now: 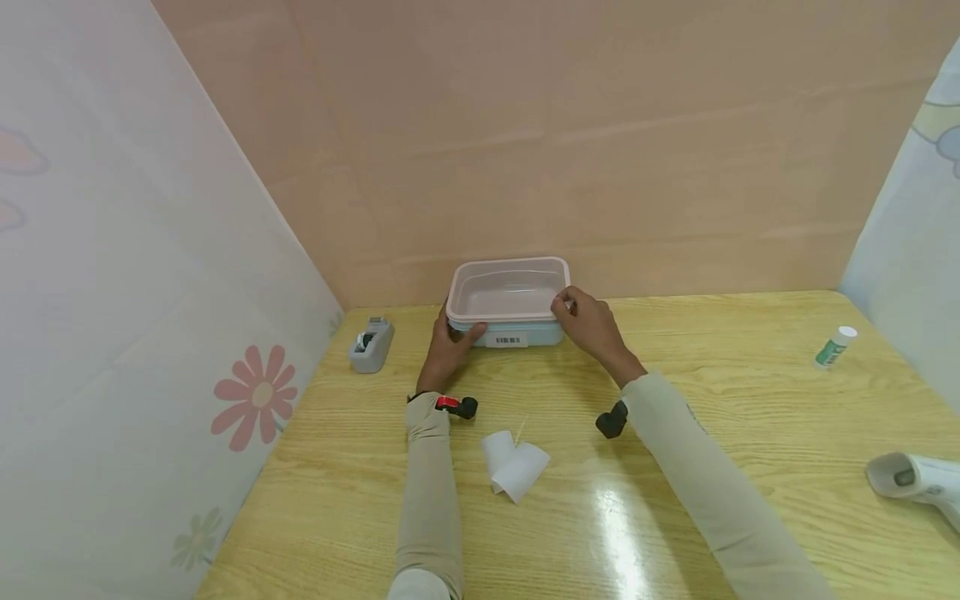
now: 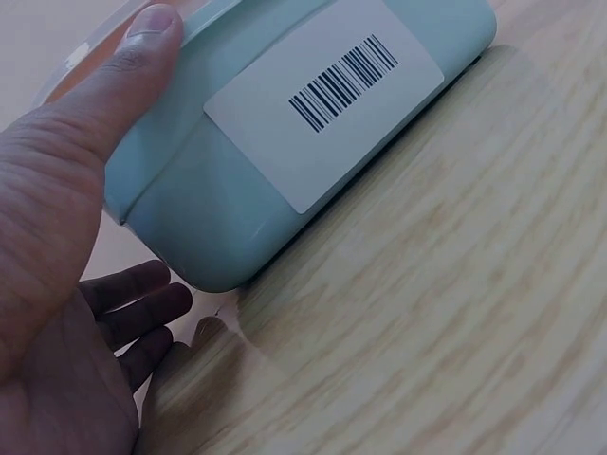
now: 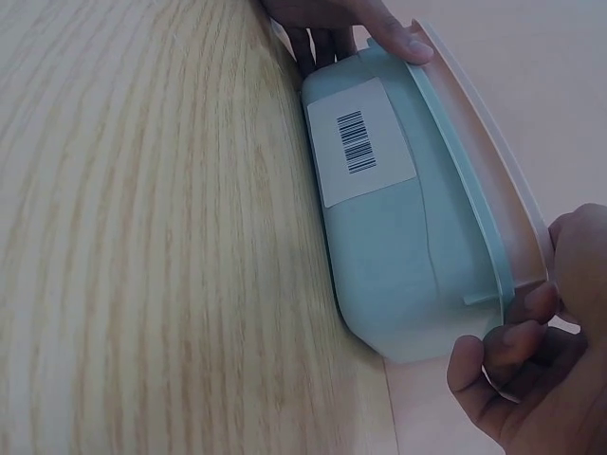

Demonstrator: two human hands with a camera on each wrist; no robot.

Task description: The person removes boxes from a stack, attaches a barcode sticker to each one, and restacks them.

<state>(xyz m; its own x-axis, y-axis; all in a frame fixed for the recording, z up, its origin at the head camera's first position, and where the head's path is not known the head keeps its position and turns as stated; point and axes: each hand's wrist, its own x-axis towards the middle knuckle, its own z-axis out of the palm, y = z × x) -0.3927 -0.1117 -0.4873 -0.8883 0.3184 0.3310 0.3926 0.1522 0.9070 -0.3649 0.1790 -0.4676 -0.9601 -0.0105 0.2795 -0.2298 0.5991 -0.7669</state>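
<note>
A pale pink plastic container (image 1: 504, 293) sits nested in a light blue plastic container (image 1: 545, 336) on the table by the back wall. On the blue front, a white barcode label (image 2: 337, 90) faces me. My left hand (image 1: 445, 354) holds the blue container's left front corner, its thumb (image 2: 142, 47) on the front near the rim and the other fingers around the left side. At the right front corner, my right hand (image 1: 590, 323) pinches the pink rim between thumb and curled fingers (image 3: 512, 346). The inside of the blue container is hidden.
A grey tape dispenser (image 1: 371, 346) stands left of the containers. Curled white paper pieces (image 1: 519, 468) lie in front of them. Far right are a glue stick (image 1: 835, 347) and a white handheld device (image 1: 918, 482), possibly a scanner. Fabric walls border the table.
</note>
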